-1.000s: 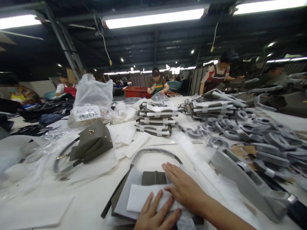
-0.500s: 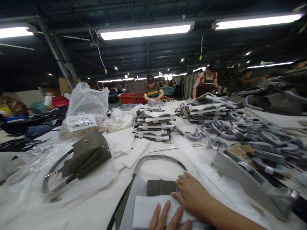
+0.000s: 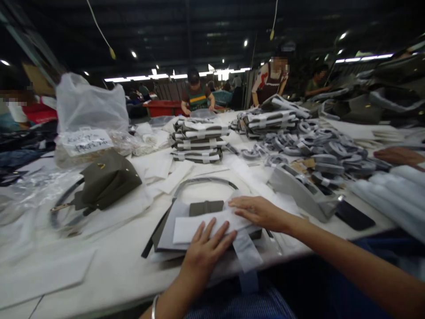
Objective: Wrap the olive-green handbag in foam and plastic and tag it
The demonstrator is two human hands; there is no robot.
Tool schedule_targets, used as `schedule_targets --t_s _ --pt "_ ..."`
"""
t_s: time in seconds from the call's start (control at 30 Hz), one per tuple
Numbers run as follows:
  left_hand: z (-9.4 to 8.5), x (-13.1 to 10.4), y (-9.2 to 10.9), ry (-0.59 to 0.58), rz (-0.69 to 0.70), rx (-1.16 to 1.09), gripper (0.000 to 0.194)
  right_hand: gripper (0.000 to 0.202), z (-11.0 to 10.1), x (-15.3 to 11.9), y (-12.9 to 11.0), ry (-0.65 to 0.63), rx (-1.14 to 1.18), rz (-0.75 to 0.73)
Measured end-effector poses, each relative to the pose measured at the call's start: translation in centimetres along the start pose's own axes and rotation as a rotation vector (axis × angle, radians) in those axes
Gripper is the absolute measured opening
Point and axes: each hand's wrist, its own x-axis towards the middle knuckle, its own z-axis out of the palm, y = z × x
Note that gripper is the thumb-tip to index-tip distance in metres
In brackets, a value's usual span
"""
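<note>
An olive-grey handbag (image 3: 156, 241) lies on the table in front of me, its wrapped handle (image 3: 206, 180) arching away from me. A folded white padding sheet (image 3: 186, 229) covers most of it, leaving part of a dark flap (image 3: 206, 207) showing. My left hand (image 3: 212, 241) rests flat on this sheet, fingers spread. At the sheet's upper right lies my right hand (image 3: 257, 211), fingers stretched out and palm down. From beneath the hands a translucent pale strip (image 3: 247, 250) hangs toward the table's front edge. What lies under my palms is hidden.
Another olive handbag (image 3: 109, 181) stands left, near a plastic sack (image 3: 91, 110). Stacked wrapped bag pieces (image 3: 199, 141) sit ahead; coiled grey straps (image 3: 328, 146) heap up right. A grey holder (image 3: 299, 192) and a phone (image 3: 355, 215) lie nearer. Another person's hand (image 3: 400, 156) shows far right.
The view has tilted down, bringing in the table's front edge and my lap. My right hand has shifted onto the white sheet's upper right; the pale strip now shows. My left hand stays on the sheet.
</note>
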Motion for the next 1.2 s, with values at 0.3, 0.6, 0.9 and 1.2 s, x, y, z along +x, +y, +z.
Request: schedule_targets --t_s 0.3,0.6,0.9,1.2 --pt "-0.2 0.0 0.0 -0.216 0.001 -0.111 0.059 0.056 3.9 -5.8 -1.5 0.116 -0.169 -0.095" --pt "-3.0 2.1 0.7 -0.356 -0.206 -0.398 0.08 0.058 7.2 -6.4 -0.7 0.352 -0.286 -0.126" --pt "-0.3 2.4 3.9 -0.134 -0.364 -0.209 0.053 0.044 8.3 -6.9 -1.0 0.454 -0.317 -0.12" --pt "0.4 1.9 3.8 -0.06 -0.308 -0.166 0.041 0.023 2.4 -4.6 -2.3 0.361 -0.129 -0.093"
